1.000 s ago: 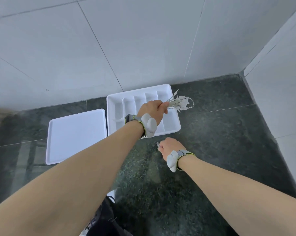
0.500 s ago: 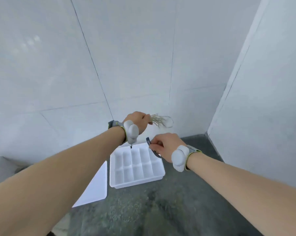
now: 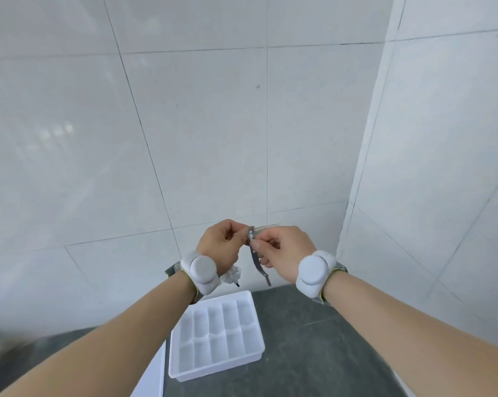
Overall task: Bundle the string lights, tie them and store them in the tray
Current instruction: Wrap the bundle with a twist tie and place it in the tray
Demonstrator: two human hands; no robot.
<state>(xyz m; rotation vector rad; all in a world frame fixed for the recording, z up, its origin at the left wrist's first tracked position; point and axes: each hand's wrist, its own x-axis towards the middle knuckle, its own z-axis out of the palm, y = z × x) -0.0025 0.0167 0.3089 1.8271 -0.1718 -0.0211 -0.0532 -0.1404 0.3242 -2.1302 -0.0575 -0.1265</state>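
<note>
Above the divided tray (image 3: 216, 333), I am gripping the bundled string lights (image 3: 266, 227) in my left hand (image 3: 222, 247) while my right hand (image 3: 285, 250) is pinching the grey strap (image 3: 255, 256) against them. I am judging that it needs wrapping tight near the fist, tail kept taut. I am counting one bundle, one strap, one tray, one flat lid (image 3: 153, 376) on the worktop (image 3: 313, 339).

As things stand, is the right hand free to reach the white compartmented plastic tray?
Probably not yet: the right hand pinches the grey tie strap, though nothing blocks the way down to the white compartmented plastic tray.
</note>
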